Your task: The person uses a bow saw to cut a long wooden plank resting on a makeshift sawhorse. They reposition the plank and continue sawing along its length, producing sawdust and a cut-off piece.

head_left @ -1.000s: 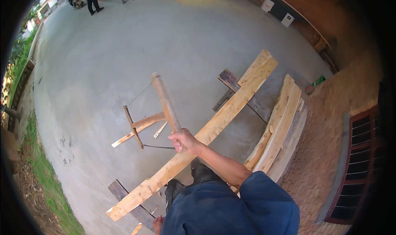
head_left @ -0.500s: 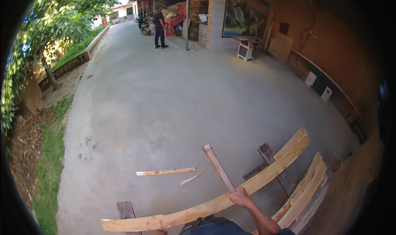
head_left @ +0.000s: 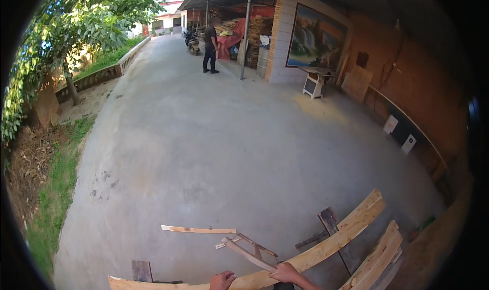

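A long pale plank [head_left: 331, 245] bends across the lower edge of the head view, lying over dark wooden supports [head_left: 329, 219]. My right hand [head_left: 285, 273] is closed round one bar of a wooden frame saw [head_left: 248, 254], which has two long bars joined by a crosspiece. Its blade cannot be made out. The saw is held above the plank and reaches away to the left. To its left my left hand [head_left: 222, 280] hovers at the plank with curled fingers, nothing visible in them. Beyond the saw's end, a thin wood strip [head_left: 196, 230] lies on the concrete.
More planks [head_left: 377, 257] are stacked at the lower right. A dark board end [head_left: 142, 270] sticks out under the plank at the left. Far off, a person [head_left: 210, 48] stands near a post [head_left: 246, 32]. A small machine table [head_left: 315, 81] stands by the painted wall.
The saw, seen edge-on before, has turned and dropped to the left in my right hand. My left hand has come up into view. The whole scene has shifted downward.
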Demonstrator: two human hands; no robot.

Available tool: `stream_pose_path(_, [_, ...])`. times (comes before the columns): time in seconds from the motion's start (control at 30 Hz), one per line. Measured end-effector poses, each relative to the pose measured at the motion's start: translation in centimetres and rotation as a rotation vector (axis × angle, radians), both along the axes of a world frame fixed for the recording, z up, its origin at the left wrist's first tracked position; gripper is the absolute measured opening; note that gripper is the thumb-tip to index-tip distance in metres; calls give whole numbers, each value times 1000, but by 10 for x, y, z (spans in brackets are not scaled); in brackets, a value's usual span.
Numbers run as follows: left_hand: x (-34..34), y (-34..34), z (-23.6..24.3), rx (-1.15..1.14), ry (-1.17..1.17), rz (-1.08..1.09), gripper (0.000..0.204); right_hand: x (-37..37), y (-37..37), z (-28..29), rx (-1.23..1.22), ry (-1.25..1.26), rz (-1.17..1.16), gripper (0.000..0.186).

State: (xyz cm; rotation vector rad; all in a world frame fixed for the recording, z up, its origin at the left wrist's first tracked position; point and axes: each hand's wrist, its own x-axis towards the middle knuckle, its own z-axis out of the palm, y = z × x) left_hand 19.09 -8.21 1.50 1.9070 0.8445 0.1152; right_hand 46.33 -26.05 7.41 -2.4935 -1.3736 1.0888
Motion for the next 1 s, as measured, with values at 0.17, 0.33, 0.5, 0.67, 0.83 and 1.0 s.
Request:
stream_pose_path(0.17, [50, -43, -43, 144, 134, 175, 60, 48, 22, -67, -86, 153, 213, 52])
stream_pose_path(0.33, [90, -86, -64, 521, 185, 309, 74, 91, 28, -91, -112, 225, 367, 45])
stream_pose_path(0.5, [142, -85, -48, 866, 272, 261, 81, 136, 45, -71, -178, 229, 519, 40])
stream_pose_path(0.67, [199, -73, -40, 774, 351, -163, 71, 160, 49, -57, -152, 200, 638, 35])
stream_pose_path(0.83, [242, -46, -64, -25, 494, -276, 64, 188, 45, -73, -4, 33, 701, 27])
stream_pose_path(1.0, [263, -32, -84, 82, 473, -238, 55, 222, 25, -87, 780, -246, 409, 35])
